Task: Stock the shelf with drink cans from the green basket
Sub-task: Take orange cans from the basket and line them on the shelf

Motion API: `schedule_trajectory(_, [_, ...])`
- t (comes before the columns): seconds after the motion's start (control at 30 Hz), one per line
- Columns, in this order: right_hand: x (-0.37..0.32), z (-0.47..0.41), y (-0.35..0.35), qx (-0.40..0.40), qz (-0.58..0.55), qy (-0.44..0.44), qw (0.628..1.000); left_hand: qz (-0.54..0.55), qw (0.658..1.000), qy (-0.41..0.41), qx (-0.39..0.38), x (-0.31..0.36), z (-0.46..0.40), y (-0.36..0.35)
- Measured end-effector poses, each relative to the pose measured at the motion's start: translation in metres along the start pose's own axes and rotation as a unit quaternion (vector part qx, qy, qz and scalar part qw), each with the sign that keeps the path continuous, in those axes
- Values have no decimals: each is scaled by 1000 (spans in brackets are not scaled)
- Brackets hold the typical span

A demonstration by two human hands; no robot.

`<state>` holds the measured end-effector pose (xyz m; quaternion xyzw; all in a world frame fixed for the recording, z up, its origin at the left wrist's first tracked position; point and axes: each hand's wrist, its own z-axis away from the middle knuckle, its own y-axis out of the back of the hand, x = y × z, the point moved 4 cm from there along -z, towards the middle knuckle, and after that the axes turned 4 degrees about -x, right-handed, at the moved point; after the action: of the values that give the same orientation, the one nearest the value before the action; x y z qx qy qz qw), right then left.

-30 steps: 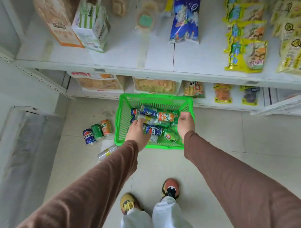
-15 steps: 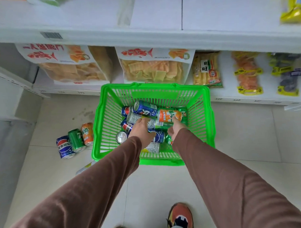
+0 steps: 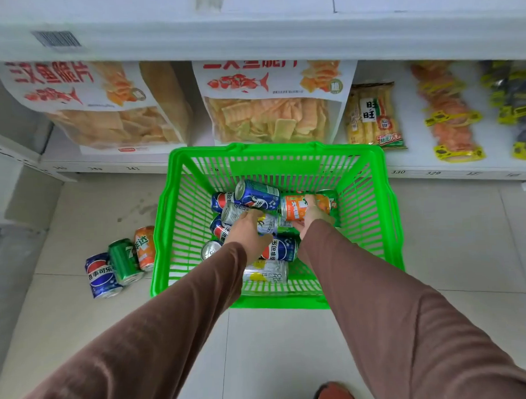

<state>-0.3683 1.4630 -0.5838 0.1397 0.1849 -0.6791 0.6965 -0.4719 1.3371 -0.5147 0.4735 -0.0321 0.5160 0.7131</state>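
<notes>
Green basket on the floor, just in front of the bottom shelf. Inside the basket: a loose heap of drink cans lying on their sides, blue, silver, orange and green ones, piled across each other.

Left hand down in the basket middle, fingers curled over a silver can near the top of the heap. Right hand toward the basket's right side, wrapped around the orange can; fingertips hidden behind it.

Outside the basket, just to its left on the floor: three more cans, blue, green, orange, touching side by side.

Behind the basket, on the shelf: big bags of chips and smaller snack packs.

Likely handling: full cans, so fairly heavy for their size, rigid yet easy to dent, smooth and a bit slippery. Best taken around the middle of the barrel, thumb opposite fingers. Heap probably unstable, with neighbours apt to roll once one is lifted.
</notes>
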Motion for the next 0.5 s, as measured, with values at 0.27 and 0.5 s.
schedule_trajectory(0.27, [-20, 108, 15, -48, 10, 89, 995, 16, 1000, 7, 3, 37, 71, 55])
schedule_trajectory(0.5, [-102, 310, 15, -71, 132, 211, 966, 25, 999, -17, 14, 137, 191, 186])
